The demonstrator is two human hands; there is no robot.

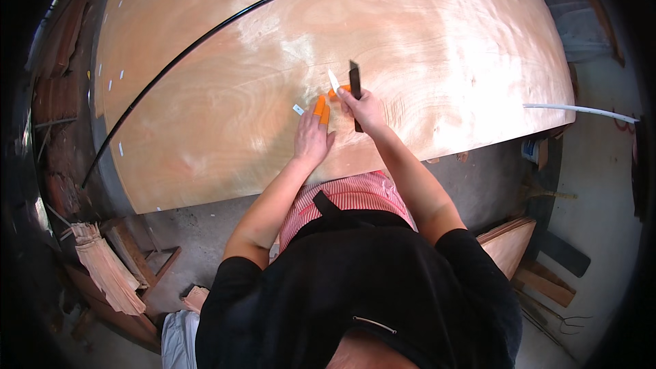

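While our left hand [313, 142] lies on the plywood sheet [205, 130], fingers nearly together, our right hand [367, 109], at two o'clock from it, pinches a dark slant-tipped bar [354, 82], so we judge close surface work the present step, whose next move calls for steady fingers.

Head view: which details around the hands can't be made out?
Head view, dark flat bar: middle hidden by the right hand.
Head view, left hand: two fingertips hidden by orange finger sleeves.
Head view, plywood sheet: far side cut off by the upper picture edge.
Head view, white tag: mark too small.
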